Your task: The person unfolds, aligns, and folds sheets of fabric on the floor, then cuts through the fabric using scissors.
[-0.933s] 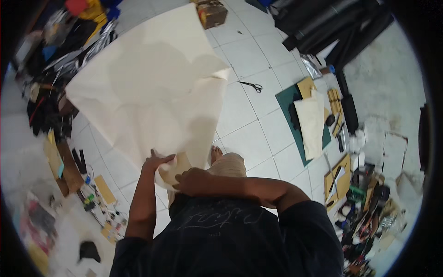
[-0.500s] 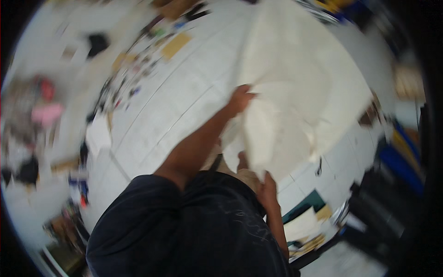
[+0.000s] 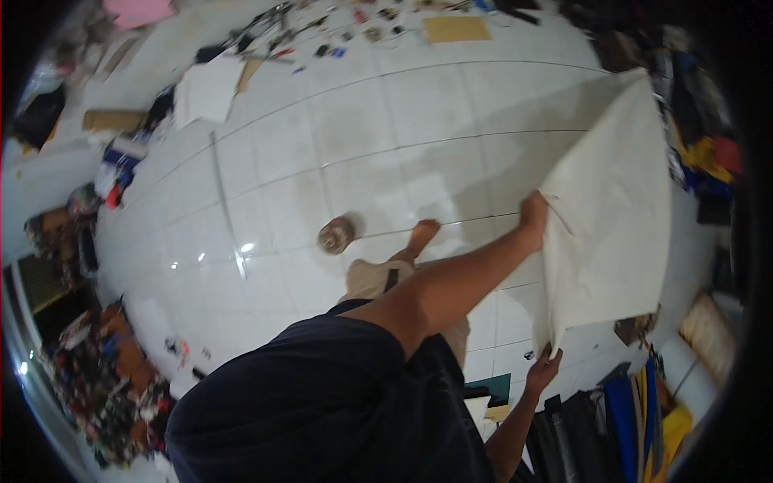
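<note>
A large cream-coloured sheet (image 3: pixel 616 233) of flexible material, perhaps leather or cloth, hangs in front of me on the right, creased near my grip. My left hand (image 3: pixel 533 221) is closed on its left edge, the arm stretched across my body. Lower down, my right hand (image 3: pixel 545 369) pinches the sheet's near corner. Its far corner rises to a point, and the sheet hides part of the floor behind it.
A brown, weight-like object (image 3: pixel 336 235) stands on the white tiled floor (image 3: pixel 282 185) near my foot. Tools and a tan card (image 3: pixel 457 30) lie along the far side. Rolls of dark and blue material (image 3: pixel 620 419) stand at lower right; a cluttered heap (image 3: pixel 105 378) fills the lower left.
My view has turned right. The sheet has swung toward the right and looks flatter, with both hands still on it. The brown object on the floor has come into view.
</note>
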A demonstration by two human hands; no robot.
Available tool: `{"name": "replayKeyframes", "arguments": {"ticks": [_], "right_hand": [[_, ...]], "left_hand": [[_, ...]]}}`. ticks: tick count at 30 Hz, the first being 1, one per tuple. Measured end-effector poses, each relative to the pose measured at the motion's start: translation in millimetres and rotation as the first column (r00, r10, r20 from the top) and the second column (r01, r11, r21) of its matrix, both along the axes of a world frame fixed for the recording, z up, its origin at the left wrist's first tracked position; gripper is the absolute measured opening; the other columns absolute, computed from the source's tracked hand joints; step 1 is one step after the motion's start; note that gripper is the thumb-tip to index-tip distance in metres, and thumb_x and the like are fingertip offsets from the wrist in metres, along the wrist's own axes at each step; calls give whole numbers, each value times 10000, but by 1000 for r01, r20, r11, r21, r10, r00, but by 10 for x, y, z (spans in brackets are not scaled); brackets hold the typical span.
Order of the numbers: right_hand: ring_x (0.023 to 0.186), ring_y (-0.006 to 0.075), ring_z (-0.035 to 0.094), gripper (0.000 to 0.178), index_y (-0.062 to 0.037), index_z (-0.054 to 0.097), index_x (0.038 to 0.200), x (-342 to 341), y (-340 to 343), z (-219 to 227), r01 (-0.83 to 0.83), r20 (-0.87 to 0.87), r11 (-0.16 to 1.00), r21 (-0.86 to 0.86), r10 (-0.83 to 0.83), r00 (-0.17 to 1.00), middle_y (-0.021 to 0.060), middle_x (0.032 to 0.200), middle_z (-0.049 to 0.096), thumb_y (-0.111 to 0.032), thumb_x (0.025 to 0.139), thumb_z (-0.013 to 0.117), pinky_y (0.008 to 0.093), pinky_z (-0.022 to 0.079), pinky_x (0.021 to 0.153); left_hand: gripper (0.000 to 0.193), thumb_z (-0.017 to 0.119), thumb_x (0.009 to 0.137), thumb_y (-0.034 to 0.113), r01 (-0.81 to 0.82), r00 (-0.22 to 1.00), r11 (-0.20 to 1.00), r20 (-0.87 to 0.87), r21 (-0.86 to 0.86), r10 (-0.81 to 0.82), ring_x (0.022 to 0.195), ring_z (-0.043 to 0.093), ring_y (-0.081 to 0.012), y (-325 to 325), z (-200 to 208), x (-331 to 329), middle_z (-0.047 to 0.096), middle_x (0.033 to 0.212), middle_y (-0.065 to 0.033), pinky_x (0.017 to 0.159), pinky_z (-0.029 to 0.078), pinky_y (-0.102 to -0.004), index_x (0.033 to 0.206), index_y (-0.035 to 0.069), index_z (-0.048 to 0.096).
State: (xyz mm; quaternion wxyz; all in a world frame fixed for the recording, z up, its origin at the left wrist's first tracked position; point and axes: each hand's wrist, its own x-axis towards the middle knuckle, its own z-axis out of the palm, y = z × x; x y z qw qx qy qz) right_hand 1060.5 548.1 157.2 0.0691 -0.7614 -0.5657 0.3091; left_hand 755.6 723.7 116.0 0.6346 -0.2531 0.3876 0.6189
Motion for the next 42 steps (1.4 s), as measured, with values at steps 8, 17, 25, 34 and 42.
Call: {"name": "replayKeyframes", "arguments": {"ticks": [8,17,25,34,42], "right_hand": [[824,357,652,475,77,554,1111,-761,-331,118,-68,-55,997,-31,66,996,246,877,664,-362,930,548,430,483,722],[798,425,624,452,-9,550,1067,-1760,-1217,269,71,149,997,11,-72,986,235,822,649,-282,752,726,480,501,731],[704,390,633,274,-73,531,983,-2959,-1868,304,141,215,976,165,-175,961,196,687,623,-88,736,648,480,506,617],[668,375,643,303,-137,533,1003,-3695,-2995,830,203,231,979,-9,-196,953,167,651,623,-130,725,652,490,512,607],[739,366,643,300,-114,493,1021,-3965,-4031,1339,89,-18,971,-223,-96,995,156,736,644,-142,744,606,462,491,639]], "left_hand": [[695,606,809,576,461,878,845,-279,271,-389,918,644,-316,115,511,-791,619,1081,-152,811,514,-516,1221,26,508],[592,554,884,487,654,745,725,-353,218,-566,1083,568,-314,-432,505,-1360,573,1199,-153,930,453,-489,1282,58,466],[548,510,911,461,764,645,609,-271,213,-714,1087,556,-337,-948,572,-2441,536,1228,-171,934,450,-489,1292,73,442],[535,474,922,427,765,642,603,-332,226,-691,1171,507,-312,-2084,1234,-3163,510,1274,-116,977,422,-485,1327,85,399],[607,418,913,484,743,659,645,-360,179,-660,1186,499,-319,-3426,1143,-3995,505,1295,-142,1008,399,-464,1344,57,396]]}}
